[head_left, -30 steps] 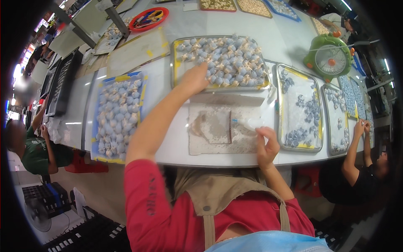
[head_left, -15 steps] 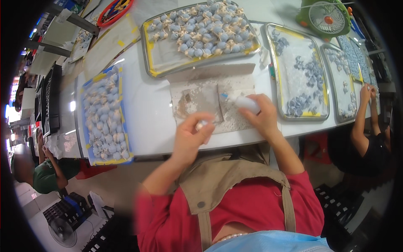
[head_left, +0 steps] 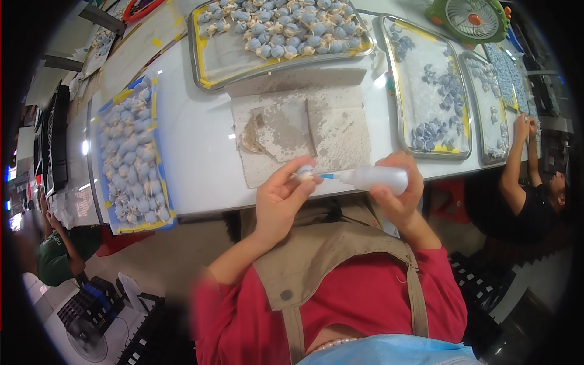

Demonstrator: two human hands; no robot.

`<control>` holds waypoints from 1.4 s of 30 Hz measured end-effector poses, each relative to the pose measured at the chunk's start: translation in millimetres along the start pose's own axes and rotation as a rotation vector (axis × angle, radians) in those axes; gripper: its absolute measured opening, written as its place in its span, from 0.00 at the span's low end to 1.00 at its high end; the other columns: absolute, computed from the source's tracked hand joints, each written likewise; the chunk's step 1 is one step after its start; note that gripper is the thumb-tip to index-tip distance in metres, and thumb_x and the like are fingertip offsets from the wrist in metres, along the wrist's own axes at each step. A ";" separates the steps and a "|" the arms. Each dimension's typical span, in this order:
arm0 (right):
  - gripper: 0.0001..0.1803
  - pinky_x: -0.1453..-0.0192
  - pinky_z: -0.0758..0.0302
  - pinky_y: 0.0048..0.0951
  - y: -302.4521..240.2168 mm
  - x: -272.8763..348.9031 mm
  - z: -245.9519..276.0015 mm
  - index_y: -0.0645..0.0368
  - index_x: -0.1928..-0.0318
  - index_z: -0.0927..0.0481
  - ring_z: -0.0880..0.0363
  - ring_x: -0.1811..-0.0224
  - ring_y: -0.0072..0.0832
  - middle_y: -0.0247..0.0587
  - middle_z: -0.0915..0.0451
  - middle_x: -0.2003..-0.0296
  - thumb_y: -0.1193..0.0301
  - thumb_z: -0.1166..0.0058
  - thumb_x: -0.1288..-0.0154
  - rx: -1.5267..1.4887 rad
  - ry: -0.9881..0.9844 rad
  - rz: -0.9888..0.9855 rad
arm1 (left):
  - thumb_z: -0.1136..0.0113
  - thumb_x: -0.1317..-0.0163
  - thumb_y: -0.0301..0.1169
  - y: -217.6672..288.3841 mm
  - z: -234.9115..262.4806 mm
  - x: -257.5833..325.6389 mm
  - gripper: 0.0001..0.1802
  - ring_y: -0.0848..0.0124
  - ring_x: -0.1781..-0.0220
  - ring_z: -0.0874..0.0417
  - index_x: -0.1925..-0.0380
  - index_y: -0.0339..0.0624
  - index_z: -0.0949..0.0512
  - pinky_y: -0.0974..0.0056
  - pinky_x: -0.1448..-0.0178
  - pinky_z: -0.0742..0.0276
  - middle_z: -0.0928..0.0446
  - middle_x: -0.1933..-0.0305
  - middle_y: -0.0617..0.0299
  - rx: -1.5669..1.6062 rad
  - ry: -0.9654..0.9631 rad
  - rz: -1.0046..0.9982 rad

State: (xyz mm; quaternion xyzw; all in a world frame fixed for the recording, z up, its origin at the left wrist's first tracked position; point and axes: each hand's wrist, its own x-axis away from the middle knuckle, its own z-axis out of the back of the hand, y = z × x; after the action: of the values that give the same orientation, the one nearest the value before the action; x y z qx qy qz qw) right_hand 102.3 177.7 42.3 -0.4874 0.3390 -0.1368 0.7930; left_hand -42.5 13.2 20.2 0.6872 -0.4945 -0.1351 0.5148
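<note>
Between the thumb and fingers of my left hand (head_left: 283, 198) is a small blue-grey and cream figurine (head_left: 305, 173). My right hand (head_left: 398, 188) grips a white squeeze bottle (head_left: 378, 179), tilted sideways with its thin blue nozzle (head_left: 327, 176) pointing left. The nozzle tip is at the figurine; I cannot tell whether it touches. Both hands are over the table's front edge, just nearer than a stained cardboard sheet (head_left: 340, 137). That sheet has a raised back flap and whitish spots.
A metal tray (head_left: 213, 79) of similar figurines stands behind the cardboard. To the left is a blue tray (head_left: 165, 182) of more. Trays with blue-grey pieces (head_left: 404, 131) and small parts (head_left: 486, 149) stand right, near a green fan (head_left: 471, 21). Other people sit at both sides.
The bottle has swung from over the cardboard to the figurine, its nozzle now pointing left. My left hand has turned to show the figurine. The view has shifted slightly.
</note>
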 end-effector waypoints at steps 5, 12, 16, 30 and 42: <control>0.19 0.77 0.29 0.21 -9.3 -5.0 -2.1 0.65 0.64 0.26 0.23 0.78 0.25 0.40 0.25 0.76 0.69 0.31 0.52 0.140 -0.008 0.057 | 0.47 0.40 0.19 -0.1 -2.0 2.8 0.19 0.72 0.55 0.21 0.47 0.33 0.32 0.71 0.52 0.24 0.27 0.48 0.55 -0.006 0.021 -0.008; 0.20 0.79 0.30 0.23 -16.2 -9.6 -4.8 0.64 0.66 0.25 0.23 0.80 0.26 0.40 0.25 0.78 0.67 0.29 0.55 0.215 -0.053 0.048 | 0.46 0.42 0.16 -0.7 -1.5 3.4 0.20 0.72 0.54 0.22 0.48 0.31 0.32 0.71 0.51 0.25 0.27 0.48 0.54 -0.002 0.006 -0.006; 0.20 0.79 0.30 0.23 -15.7 -9.9 -6.7 0.64 0.67 0.25 0.23 0.80 0.26 0.39 0.25 0.78 0.66 0.29 0.55 0.227 -0.050 0.048 | 0.45 0.42 0.16 -0.4 -1.4 3.1 0.20 0.72 0.54 0.22 0.48 0.31 0.32 0.71 0.50 0.25 0.27 0.48 0.53 -0.004 -0.001 0.005; 0.18 0.78 0.29 0.22 -13.8 -7.9 -1.9 0.64 0.67 0.25 0.22 0.79 0.25 0.39 0.24 0.78 0.68 0.31 0.53 0.210 -0.024 0.046 | 0.43 0.41 0.21 -0.1 -6.0 4.2 0.17 0.70 0.56 0.21 0.52 0.36 0.34 0.70 0.53 0.24 0.26 0.51 0.52 0.105 0.036 0.024; 0.16 0.74 0.29 0.22 -3.4 -4.0 -5.4 0.64 0.66 0.26 0.24 0.77 0.23 0.39 0.23 0.75 0.70 0.33 0.50 0.083 0.020 -0.036 | 0.43 0.40 0.25 -0.1 0.0 4.4 0.17 0.71 0.58 0.20 0.51 0.38 0.34 0.71 0.56 0.25 0.24 0.52 0.52 0.120 0.049 0.075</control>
State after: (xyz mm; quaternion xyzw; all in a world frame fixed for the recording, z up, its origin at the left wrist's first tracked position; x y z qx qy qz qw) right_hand 96.1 174.6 45.2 -0.4586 0.3323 -0.1701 0.8064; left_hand -40.4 9.6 21.5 0.7009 -0.5145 -0.0689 0.4893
